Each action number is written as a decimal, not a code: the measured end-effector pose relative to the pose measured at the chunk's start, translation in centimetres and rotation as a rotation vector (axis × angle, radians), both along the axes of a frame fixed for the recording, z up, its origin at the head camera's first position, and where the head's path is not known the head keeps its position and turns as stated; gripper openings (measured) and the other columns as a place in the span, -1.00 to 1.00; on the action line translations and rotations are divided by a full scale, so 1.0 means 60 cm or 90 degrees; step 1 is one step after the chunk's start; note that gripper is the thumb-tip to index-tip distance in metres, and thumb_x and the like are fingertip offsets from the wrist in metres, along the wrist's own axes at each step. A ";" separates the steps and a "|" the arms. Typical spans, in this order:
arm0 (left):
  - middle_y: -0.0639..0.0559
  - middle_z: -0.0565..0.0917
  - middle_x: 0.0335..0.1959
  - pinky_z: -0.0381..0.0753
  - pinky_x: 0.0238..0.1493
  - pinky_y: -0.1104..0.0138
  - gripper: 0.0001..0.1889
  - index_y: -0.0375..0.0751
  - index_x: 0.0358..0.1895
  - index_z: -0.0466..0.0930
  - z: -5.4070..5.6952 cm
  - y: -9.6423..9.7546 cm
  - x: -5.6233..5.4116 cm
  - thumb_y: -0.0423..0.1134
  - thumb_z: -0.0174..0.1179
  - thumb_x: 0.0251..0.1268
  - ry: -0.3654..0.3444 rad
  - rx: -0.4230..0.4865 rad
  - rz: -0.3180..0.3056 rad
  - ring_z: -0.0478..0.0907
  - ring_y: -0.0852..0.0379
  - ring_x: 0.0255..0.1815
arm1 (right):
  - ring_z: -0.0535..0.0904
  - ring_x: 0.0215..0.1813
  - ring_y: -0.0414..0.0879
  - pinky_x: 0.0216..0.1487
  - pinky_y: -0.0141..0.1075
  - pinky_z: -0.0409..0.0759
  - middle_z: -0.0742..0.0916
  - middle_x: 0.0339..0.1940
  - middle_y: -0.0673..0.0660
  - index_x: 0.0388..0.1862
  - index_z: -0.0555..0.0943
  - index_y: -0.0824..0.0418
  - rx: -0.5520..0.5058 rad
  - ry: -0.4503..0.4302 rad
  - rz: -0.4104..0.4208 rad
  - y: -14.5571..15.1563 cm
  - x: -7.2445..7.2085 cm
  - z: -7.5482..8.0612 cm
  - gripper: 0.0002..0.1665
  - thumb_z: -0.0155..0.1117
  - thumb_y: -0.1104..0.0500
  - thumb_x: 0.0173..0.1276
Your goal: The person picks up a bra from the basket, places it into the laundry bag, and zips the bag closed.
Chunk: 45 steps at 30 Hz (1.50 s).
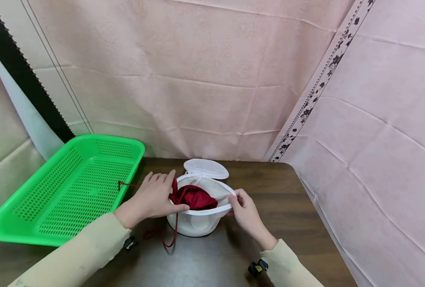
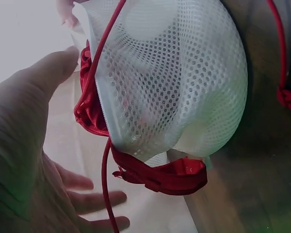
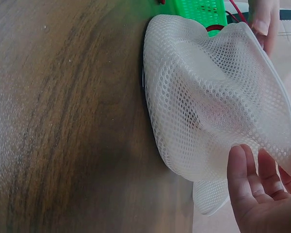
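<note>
A white mesh laundry bag (image 1: pixel 194 227) stands on the table, its round lid (image 1: pixel 206 168) folded back behind it. Bunched in its mouth is a red satin garment (image 1: pixel 196 197) with thin cords. One red cord (image 1: pixel 176 228) hangs over the near left rim onto the table, and a red strap (image 2: pixel 165 177) droops outside the bag in the left wrist view. My left hand (image 1: pixel 155 197) lies over the left rim with fingers spread and thumb stretched along the front. At the right rim, my right hand (image 1: pixel 246 211) pinches the bag's edge between thumb and fingers.
A large green plastic basket (image 1: pixel 90 191) with perforated sides stands to the left, close to my left forearm. Another red cord (image 1: pixel 126 183) reaches its right rim. Pale cloth (image 1: pixel 212 79) hangs behind the brown wooden table (image 1: pixel 287 207) and along its right side.
</note>
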State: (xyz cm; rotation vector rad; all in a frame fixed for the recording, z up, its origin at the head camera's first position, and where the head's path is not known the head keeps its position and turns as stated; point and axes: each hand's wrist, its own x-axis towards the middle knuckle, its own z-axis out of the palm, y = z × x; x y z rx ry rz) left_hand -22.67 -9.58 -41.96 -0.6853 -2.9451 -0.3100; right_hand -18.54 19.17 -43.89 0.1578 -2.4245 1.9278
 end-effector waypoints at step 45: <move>-0.02 0.51 -0.52 0.46 -0.46 0.07 -0.82 -0.20 -0.40 0.56 -0.021 -0.062 0.011 -0.29 0.42 0.03 0.050 -0.028 0.036 0.47 -0.05 -0.47 | 0.62 -0.36 0.10 -0.35 -0.17 0.67 0.64 -0.35 0.30 -0.11 0.48 0.47 0.006 -0.002 0.003 0.005 0.004 -0.006 -0.82 0.05 0.31 0.49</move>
